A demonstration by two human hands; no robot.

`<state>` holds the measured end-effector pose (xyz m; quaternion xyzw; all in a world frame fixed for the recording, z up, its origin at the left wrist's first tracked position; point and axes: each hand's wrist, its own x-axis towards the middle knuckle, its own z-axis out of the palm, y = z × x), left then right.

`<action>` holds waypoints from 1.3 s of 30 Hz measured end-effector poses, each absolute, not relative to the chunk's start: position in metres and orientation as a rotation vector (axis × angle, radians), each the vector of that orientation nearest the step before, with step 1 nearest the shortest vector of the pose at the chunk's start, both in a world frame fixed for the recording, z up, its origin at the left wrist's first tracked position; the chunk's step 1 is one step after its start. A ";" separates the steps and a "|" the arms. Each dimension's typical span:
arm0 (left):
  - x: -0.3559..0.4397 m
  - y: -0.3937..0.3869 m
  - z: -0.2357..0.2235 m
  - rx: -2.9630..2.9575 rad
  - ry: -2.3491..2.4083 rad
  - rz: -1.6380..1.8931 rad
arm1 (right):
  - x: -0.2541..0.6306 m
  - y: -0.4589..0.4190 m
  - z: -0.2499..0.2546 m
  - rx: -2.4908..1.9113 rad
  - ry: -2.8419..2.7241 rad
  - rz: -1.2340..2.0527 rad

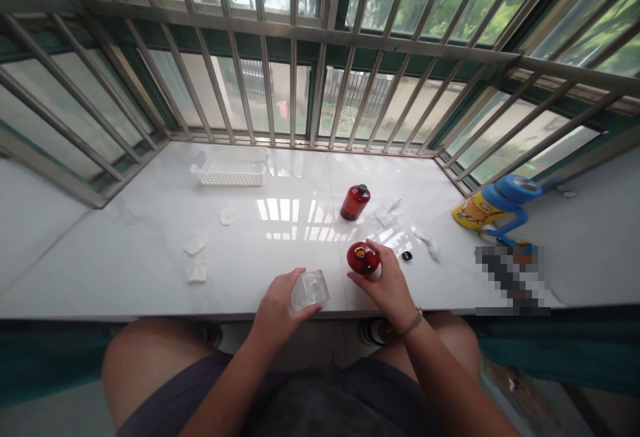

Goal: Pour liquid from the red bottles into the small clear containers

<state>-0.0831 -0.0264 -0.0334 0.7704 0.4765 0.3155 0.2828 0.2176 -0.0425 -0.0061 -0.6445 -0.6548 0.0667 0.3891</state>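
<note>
At the far left of the white surface, three crumpled white wipes are lying apart from one another, and behind them a white slotted basket is sitting near the window bars; what is inside it is too faint to tell. Nearer the front edge, the left hand is curling its grip around a clear glass cup, thumb on the near side and fingers over the far rim, the cup resting on the surface and looking empty. Just beside it, the right hand is clamping its grip on a red bottle, which is tipping its open mouth toward the camera. A small black cap is lying close to that hand. Further back, a second red bottle with a black cap is lying tilted on the surface. At the right, a yellow and blue drinking bottle is lying on its side.
</note>
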 end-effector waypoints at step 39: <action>-0.078 -0.023 0.023 2.318 1.206 1.288 | 0.313 -0.045 -0.034 -2.136 -1.531 0.005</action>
